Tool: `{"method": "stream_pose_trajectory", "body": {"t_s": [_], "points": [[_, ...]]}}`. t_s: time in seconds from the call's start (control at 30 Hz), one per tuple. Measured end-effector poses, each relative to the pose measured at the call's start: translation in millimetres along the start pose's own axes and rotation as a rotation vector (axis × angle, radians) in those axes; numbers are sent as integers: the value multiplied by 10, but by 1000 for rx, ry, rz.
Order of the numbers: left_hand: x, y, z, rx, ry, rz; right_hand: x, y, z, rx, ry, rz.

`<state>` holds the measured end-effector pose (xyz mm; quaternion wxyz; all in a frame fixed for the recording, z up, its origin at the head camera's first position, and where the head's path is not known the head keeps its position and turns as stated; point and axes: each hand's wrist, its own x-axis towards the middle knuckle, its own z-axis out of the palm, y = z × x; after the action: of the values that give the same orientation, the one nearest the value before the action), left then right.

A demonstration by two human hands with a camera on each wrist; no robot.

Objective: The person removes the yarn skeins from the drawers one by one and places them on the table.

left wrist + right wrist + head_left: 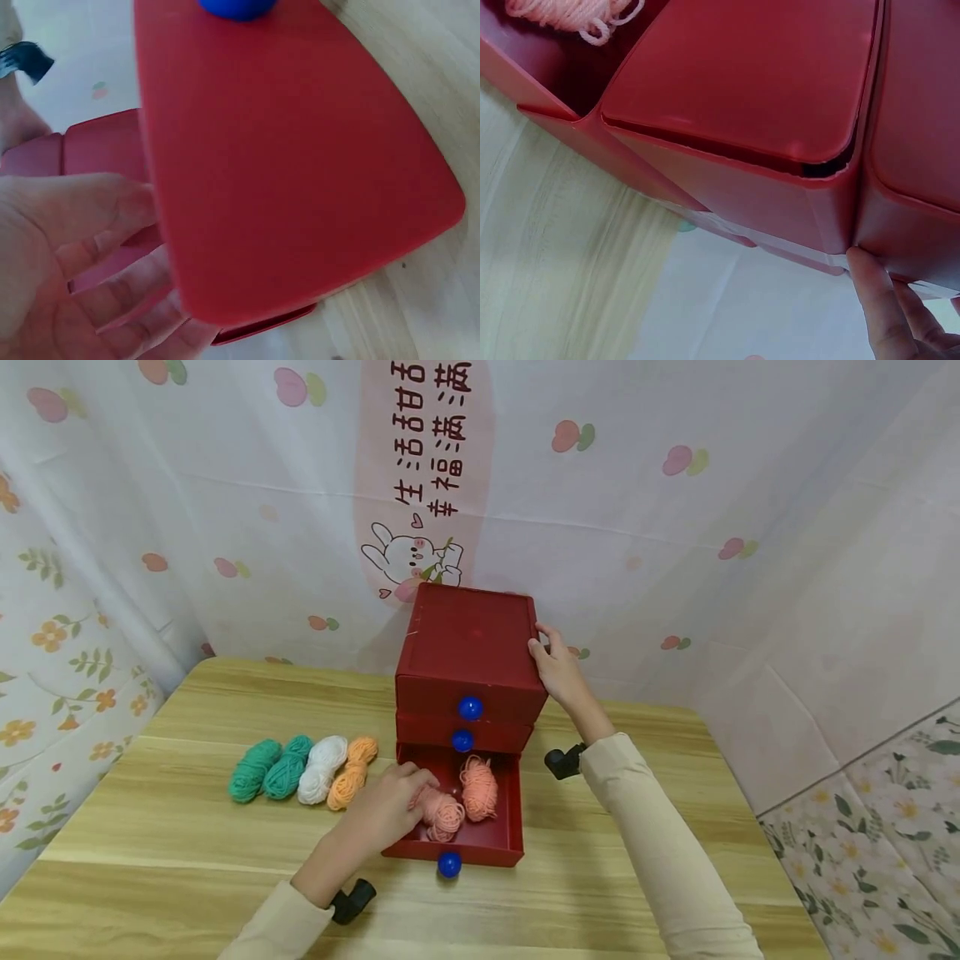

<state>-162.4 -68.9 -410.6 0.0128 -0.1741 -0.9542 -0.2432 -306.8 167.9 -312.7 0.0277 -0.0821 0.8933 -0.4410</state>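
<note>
A red cabinet (474, 639) with blue knobs stands on the table, its bottom drawer (510, 835) pulled out. Two pink yarn skeins lie in that drawer: the left skein (442, 817) tilted, the right skein (478, 789) beside it. My left hand (386, 806) reaches over the drawer's left side, at the left skein's upper end. In the left wrist view, its loosely spread fingers (135, 289) pass behind the drawer front (300, 165), which hides the tips. My right hand (558, 668) rests against the cabinet's right side, fingers (877, 296) touching the red wall.
Left of the cabinet lie two green skeins (255, 770), a white skein (322, 768) and an orange skein (352, 772) in a row. The two upper drawers (427, 697) are closed. A printed curtain (300, 527) hangs behind the wooden table (187, 843).
</note>
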Motion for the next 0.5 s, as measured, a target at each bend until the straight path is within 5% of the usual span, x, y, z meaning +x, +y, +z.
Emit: {"method": "stream_pose_trajectory", "body": {"t_s": [0.3, 0.5], "points": [[102, -43, 82, 75, -118, 103, 19, -6, 16, 10, -3, 9], [134, -57, 158, 165, -105, 138, 18, 6, 7, 4, 4, 15]]}}
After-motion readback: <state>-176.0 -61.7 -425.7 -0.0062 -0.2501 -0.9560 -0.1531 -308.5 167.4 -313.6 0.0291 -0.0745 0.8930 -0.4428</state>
